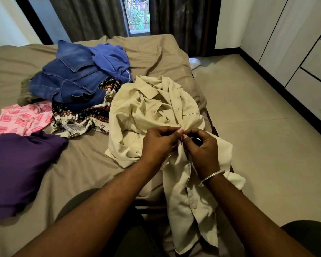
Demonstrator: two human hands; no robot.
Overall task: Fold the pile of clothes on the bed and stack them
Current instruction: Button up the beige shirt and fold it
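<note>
A cream button-up shirt [148, 112] lies crumpled at the bed's right edge, its lower part hanging down toward me. My left hand [158, 143] and my right hand [202, 149] meet at the shirt's front placket, each pinching the fabric by a button. Behind it sits the pile: a denim jacket [69, 80], a blue garment [111, 58] and a black patterned garment [82, 115]. A folded purple garment [17, 167] lies at the left, with a pink patterned garment [20, 119] just behind it.
The bed [85, 164] has a tan sheet. Tiled floor [258, 117] runs along its right side, with white wardrobe doors [295, 52] beyond. Dark curtains [93, 17] and a window are at the far end. A white object [194, 62] lies on the floor.
</note>
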